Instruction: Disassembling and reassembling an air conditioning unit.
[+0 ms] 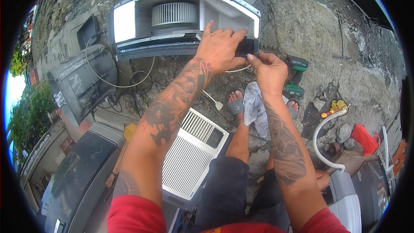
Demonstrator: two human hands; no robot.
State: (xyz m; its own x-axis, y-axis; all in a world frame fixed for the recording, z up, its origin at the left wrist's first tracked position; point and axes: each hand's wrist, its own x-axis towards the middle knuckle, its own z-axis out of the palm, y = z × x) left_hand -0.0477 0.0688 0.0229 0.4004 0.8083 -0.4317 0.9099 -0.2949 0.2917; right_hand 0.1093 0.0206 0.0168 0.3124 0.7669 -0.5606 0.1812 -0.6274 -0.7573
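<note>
An opened window air conditioner housing (125, 51) lies on the ground ahead, with a white blower wheel (174, 14) inside its pale cavity. My left hand (222, 46) rests on the dark front edge of the housing toward its right end, fingers spread. At the right front corner of the housing, the thumb and fingers of my right hand (271, 73) are pinched together; whatever is between them is too small to make out. A green and black cordless drill (295, 75) lies on the ground just right of this hand.
A white louvred front grille (194, 159) lies near my legs. Left of it are a grey bucket-like container (84, 77) and a loose cable with plug (217, 105). A grey cloth (256, 108) hangs between my feet. At right are a white hose (317, 136) and a red object (365, 139).
</note>
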